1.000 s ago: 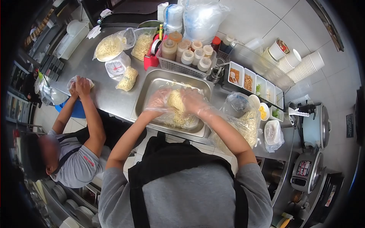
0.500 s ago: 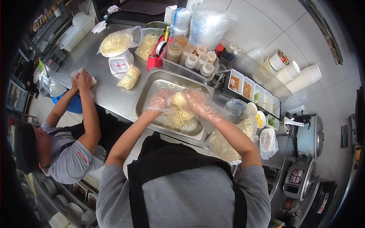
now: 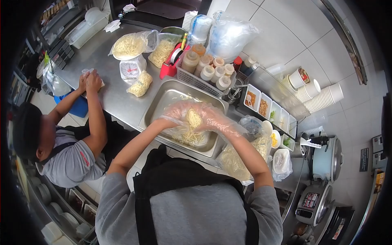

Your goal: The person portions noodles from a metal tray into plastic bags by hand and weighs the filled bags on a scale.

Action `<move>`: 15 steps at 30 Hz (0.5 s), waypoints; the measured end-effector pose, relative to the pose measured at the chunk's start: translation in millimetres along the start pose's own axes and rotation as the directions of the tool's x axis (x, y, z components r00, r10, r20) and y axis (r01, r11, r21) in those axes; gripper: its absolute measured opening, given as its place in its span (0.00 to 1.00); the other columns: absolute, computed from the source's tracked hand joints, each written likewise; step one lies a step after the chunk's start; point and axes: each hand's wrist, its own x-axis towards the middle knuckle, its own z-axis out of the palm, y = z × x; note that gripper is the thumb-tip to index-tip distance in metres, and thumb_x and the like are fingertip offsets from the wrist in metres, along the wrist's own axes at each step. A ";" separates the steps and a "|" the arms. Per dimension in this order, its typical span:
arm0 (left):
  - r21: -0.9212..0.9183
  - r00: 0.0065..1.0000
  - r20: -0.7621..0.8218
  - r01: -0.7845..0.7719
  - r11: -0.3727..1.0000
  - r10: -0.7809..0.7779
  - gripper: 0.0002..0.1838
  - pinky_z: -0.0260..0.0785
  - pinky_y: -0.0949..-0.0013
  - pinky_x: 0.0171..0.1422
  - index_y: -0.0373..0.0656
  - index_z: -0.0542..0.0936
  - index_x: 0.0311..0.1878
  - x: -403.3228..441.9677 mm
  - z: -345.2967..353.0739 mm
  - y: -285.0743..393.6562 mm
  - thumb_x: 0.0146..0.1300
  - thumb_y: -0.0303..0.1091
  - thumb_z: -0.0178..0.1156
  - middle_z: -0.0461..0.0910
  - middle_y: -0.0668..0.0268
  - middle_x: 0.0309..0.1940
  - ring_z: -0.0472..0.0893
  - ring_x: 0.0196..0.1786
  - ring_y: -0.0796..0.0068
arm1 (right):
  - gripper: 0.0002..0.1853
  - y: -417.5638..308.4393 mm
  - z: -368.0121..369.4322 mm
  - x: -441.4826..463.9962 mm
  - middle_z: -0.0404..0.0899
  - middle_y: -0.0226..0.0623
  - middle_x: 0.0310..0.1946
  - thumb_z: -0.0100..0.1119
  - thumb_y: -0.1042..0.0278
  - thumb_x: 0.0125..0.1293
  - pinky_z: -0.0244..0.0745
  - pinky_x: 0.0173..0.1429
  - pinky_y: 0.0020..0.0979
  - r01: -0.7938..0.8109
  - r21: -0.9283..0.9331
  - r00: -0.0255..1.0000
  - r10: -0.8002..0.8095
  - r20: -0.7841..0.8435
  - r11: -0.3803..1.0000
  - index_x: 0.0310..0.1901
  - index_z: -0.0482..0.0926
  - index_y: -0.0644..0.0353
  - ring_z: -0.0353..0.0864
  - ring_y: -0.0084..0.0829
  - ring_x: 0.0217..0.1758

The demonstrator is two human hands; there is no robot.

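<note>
A metal tray (image 3: 153,109) lies in front of me with pale noodles in it. Over it, my left hand (image 3: 174,113) and my right hand (image 3: 209,116), both in clear plastic gloves, press in from either side on a bundle of noodles (image 3: 194,118). Loose strands hang from the bundle toward the noodles (image 3: 196,139) lower in the tray. Both hands are closed about the bundle; most of the fingertips are hidden by glove and noodles.
Squeeze bottles (image 3: 207,73) stand in a grey basket behind the tray. Left are a scale (image 3: 131,70) bearing bagged noodles, a tied noodle bag (image 3: 140,84) and a co-worker's hands (image 3: 90,81). Right are topping containers (image 3: 264,107) and a large noodle bag (image 3: 241,159).
My hands have come closer together around the noodle bundle, which now looks longer and trails strands. The view has shifted slightly, and the co-worker's head has turned down.
</note>
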 end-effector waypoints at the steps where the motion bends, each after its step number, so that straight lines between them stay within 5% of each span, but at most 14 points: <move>1: -0.034 0.999 0.038 0.013 0.999 -0.012 0.41 0.58 0.60 0.69 0.48 0.68 0.63 2.0 -1.9 1.2 0.45 0.48 0.71 0.69 0.55 0.60 0.67 0.63 0.53 | 0.44 3.1 8.1 2.5 0.71 0.52 0.55 0.72 0.52 0.42 0.67 0.61 0.45 0.016 -0.041 0.999 -0.018 -0.038 0.999 0.63 0.63 0.46 0.70 0.50 0.58; 9: -0.036 0.997 -0.063 0.047 0.998 -0.050 0.36 0.60 0.60 0.66 0.48 0.70 0.62 2.5 4.2 -6.7 0.49 0.46 0.69 0.72 0.57 0.58 0.70 0.61 0.56 | 0.34 14.5 18.3 18.8 0.75 0.51 0.50 0.64 0.45 0.51 0.75 0.45 0.44 -0.035 -0.221 0.999 0.026 -0.045 0.975 0.56 0.69 0.55 0.78 0.50 0.47; 15: 0.022 0.977 -0.134 0.171 0.985 -0.167 0.34 0.67 0.61 0.61 0.50 0.72 0.60 -3.7 8.5 -10.3 0.47 0.45 0.69 0.75 0.58 0.55 0.74 0.57 0.56 | 0.33 10.2 10.6 5.6 0.73 0.51 0.53 0.64 0.44 0.52 0.75 0.45 0.44 0.001 -0.184 0.985 -0.032 -0.168 0.983 0.56 0.69 0.54 0.78 0.49 0.48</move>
